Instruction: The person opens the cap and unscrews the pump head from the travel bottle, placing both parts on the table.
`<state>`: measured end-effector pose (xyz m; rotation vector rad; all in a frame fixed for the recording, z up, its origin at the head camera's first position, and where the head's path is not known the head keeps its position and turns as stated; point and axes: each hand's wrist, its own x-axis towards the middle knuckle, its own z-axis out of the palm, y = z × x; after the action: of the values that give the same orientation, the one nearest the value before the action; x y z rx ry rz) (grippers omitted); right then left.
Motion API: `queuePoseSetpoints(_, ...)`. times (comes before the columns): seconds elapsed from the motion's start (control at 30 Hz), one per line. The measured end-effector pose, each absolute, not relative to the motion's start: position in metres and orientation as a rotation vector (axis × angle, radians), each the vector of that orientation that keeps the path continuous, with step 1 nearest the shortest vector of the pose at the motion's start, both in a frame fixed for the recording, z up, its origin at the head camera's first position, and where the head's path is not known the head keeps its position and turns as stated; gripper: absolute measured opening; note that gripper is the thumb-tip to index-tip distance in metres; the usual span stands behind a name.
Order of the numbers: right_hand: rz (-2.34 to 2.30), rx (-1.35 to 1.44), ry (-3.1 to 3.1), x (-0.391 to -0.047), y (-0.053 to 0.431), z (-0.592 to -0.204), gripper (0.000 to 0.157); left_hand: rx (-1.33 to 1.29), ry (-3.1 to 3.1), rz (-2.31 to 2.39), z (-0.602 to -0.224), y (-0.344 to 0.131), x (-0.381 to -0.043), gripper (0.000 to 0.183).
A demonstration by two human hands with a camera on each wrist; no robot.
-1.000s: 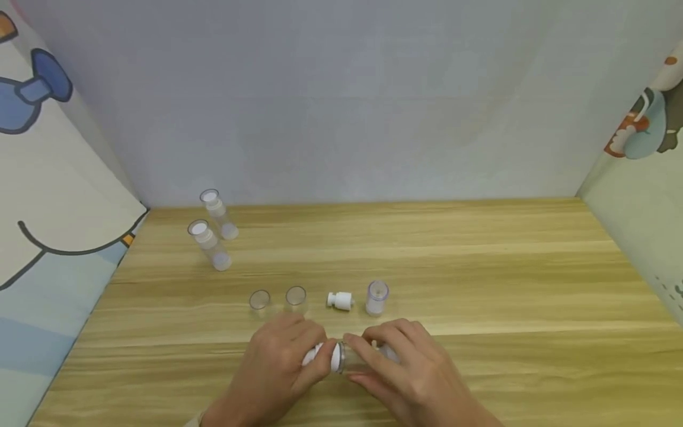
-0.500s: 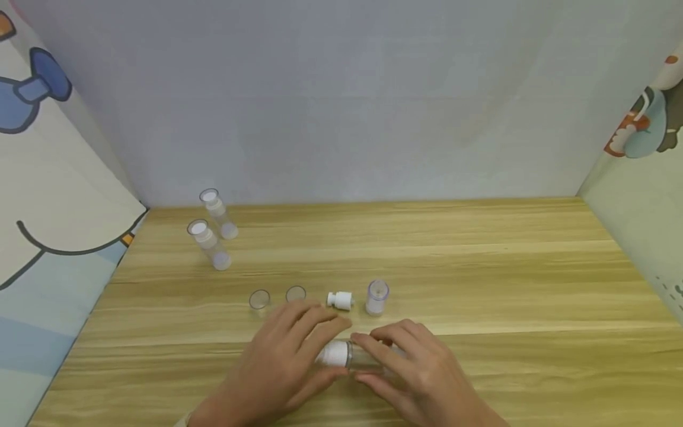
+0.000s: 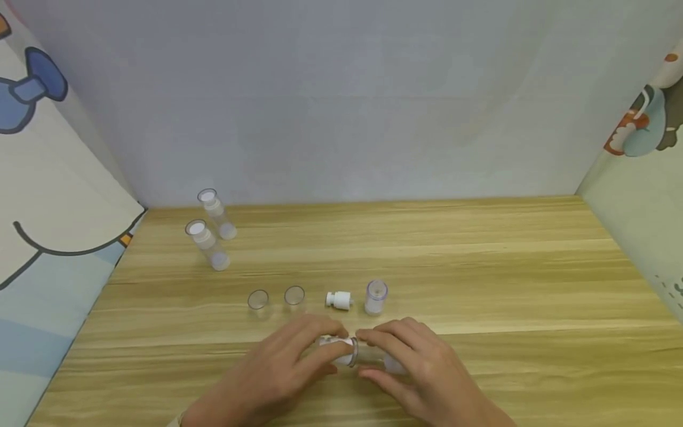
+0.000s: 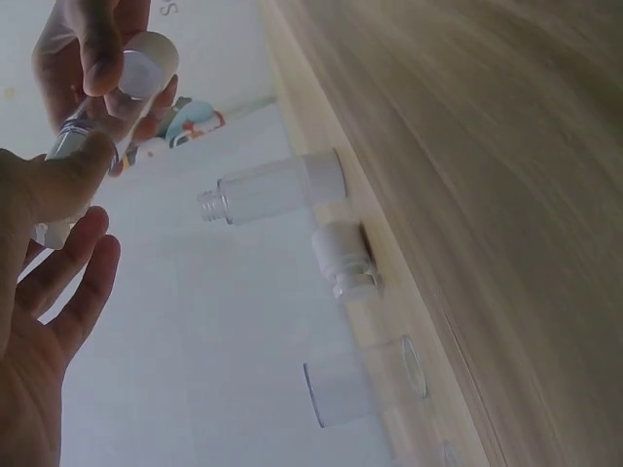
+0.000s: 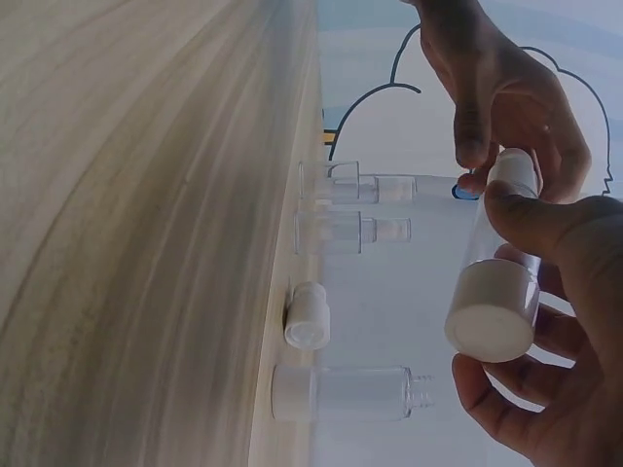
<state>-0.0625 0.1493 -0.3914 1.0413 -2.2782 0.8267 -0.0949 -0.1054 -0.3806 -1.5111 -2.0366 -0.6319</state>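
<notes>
In the head view a clear pump bottle (image 3: 369, 356) lies sideways between both hands at the near side of the table. My left hand (image 3: 283, 370) pinches its white pump head (image 3: 345, 359) between thumb and fingers. Around the clear body and white base (image 5: 492, 311) curl the fingers of my right hand (image 3: 429, 373). The right wrist view shows the pump head fitted on the bottle's end. Beyond the hands, a second bottle without a pump (image 3: 376, 303) stands upright, its threaded neck bare. Beside it a loose white pump head (image 3: 341, 300) lies on its side.
Two clear cups or caps (image 3: 258, 299) stand left of the loose pump head, near my left hand. Farther back at the left, two bottles with white tops (image 3: 209, 244) stand upright on the wooden table (image 3: 480, 267). A pale wall (image 3: 341, 118) closes off the back.
My left hand has loosened its fingers from the pump head and taken hold of it again with the fingers placed differently. Both hands and the bottle have shifted slightly right.
</notes>
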Motion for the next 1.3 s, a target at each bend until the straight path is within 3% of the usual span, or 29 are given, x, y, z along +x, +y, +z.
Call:
queuePoseSetpoints(1.0, 0.643, 1.030, -2.297, -0.0614, 0.1414, -0.3893, 0.050, -1.297, -2.101, -0.484, -0.3813, -0.1026, -0.0908, 0.035)
queuePoseSetpoints(1.3, 0.694, 1.022, -2.305, -0.0620, 0.1439, -0.3921, 0.047, -1.386, -2.163, -0.532, -0.3770, -0.1058, -0.0903, 0.046)
